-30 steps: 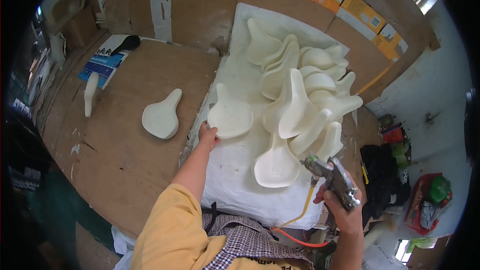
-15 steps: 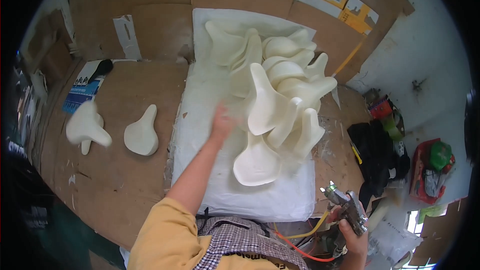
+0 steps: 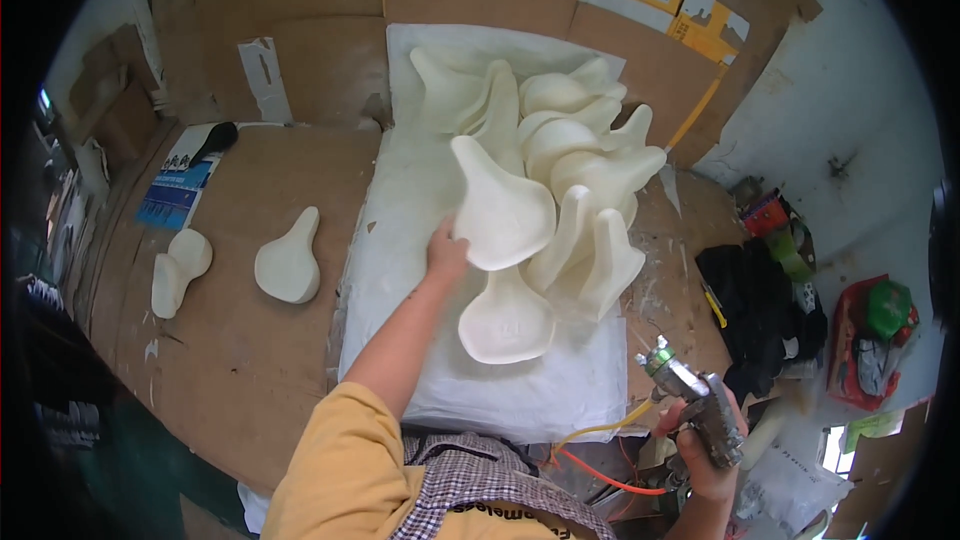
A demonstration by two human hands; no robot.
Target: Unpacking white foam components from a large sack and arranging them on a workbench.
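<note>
My left hand grips the left edge of a cream bicycle-saddle foam pad, its narrow nose pointing away from me. The fingers behind the edge are hidden. Just below it, another foam pad lies with its wide end toward me. At the right, my right hand is wrapped round the handle of a metal spray gun. Its nozzle points up and to the left, toward the pads. A heap of similar pads fills the far part of the white-covered surface.
On the cardboard-covered table at left lie a foam pad and a tipped one, near a blue-and-white sheet. Yellow and orange hoses run below the gun. Black cloth and a red container stand at right.
My left hand has closed on the upper foam pad, which has shifted left off the heap. At far left, the blurred pad has tipped over and come to rest. The spray gun has turned slightly.
</note>
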